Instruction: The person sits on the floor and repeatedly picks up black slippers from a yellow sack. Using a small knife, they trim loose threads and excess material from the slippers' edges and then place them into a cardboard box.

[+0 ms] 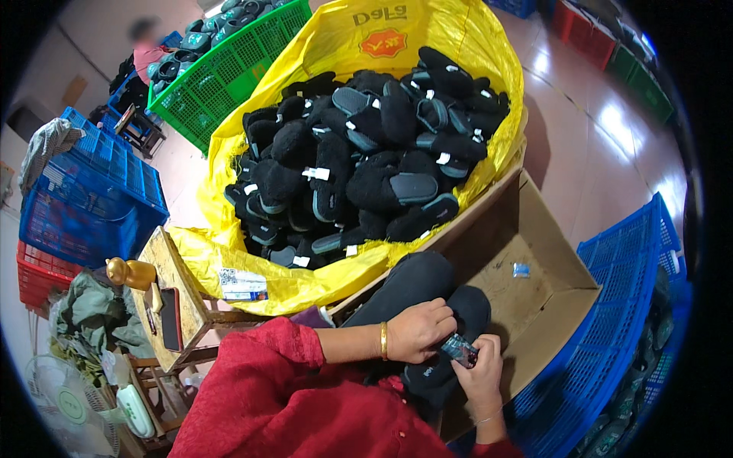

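Item: black slippers (427,305), a pair, in the lap. Left hand (416,330) closed over the upper slipper; right hand (479,374) pinching a small dark tag (459,349) against it. Beyond both hands: carton (550,298), yellow bag (458,46) of slippers. Risk: the tag, gripped only at fingertips, could slip; the pair, resting loose, could slide off.

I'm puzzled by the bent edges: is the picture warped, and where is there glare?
Head view: fisheye bends straight lines near the rim, with black corners; ceiling lights glare off the glossy floor upper right; the yellow bag shines; the hands, left hand and right hand, look sharp.
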